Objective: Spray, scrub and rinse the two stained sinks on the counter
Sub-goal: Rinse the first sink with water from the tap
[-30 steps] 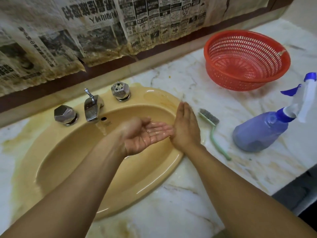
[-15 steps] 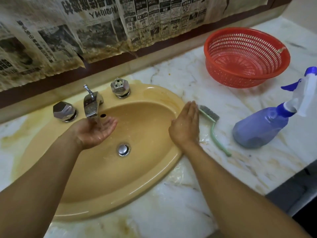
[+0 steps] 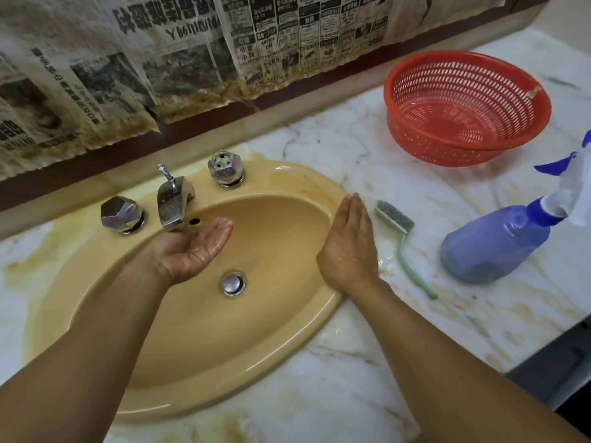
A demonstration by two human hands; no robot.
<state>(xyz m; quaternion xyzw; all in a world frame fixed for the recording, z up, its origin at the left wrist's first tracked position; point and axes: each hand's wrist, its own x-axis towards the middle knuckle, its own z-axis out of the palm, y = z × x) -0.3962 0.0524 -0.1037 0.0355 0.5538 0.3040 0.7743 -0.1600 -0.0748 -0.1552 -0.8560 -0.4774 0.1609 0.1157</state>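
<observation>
A yellow oval sink (image 3: 198, 340) is set in the marble counter (image 3: 367, 378), with a chrome spout (image 3: 172, 203), two faceted knobs (image 3: 121, 214) (image 3: 225, 167) and a metal drain plug (image 3: 233, 283). My left hand (image 3: 192, 251) is cupped palm up under the spout, wet, holding nothing. My right hand (image 3: 350, 247) rests flat, fingers straight, on the sink's right rim. A green scrub brush (image 3: 403, 244) lies on the counter just right of that hand. A purple spray bottle (image 3: 499, 243) lies further right.
A red plastic colander (image 3: 467, 103) stands at the back right. Stained newspaper (image 3: 192, 49) covers the wall behind the sink. Yellow stains ring the sink on the counter. The counter's front edge (image 3: 543, 350) drops off at the right.
My left hand moved from beside the right hand back to the spout and now cups under it. The right hand stayed on the rim.
</observation>
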